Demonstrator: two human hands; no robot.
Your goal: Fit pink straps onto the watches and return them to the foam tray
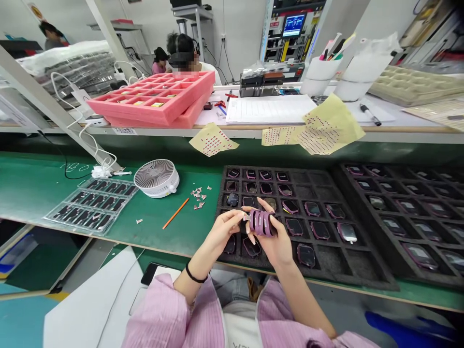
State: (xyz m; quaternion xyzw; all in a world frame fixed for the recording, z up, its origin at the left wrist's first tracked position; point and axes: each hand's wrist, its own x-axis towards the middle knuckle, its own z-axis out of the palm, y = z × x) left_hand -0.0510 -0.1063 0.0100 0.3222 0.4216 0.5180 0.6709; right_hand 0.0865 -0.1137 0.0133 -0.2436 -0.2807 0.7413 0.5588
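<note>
My right hand (280, 246) grips a short row of several purple smartwatch cases (261, 222), stacked face to face, above the black foam tray (326, 253). At the left end of that stack my left hand (227, 226) is closed in a pinch. Between its fingertips a small pale tab (246, 218) shows, touching or very near the end case; I cannot tell which. Purple-rimmed watches (306, 254) with dark faces lie in many of the tray's compartments, partly hidden by my hands.
A second black tray (362, 212) of watches stands right. To the left are an orange stick (176, 213), small pale tabs (198, 194), a white fan (156, 178) and a clear tray of dark parts (92, 205). Pink foam trays (174, 108) sit on the shelf; people sit beyond.
</note>
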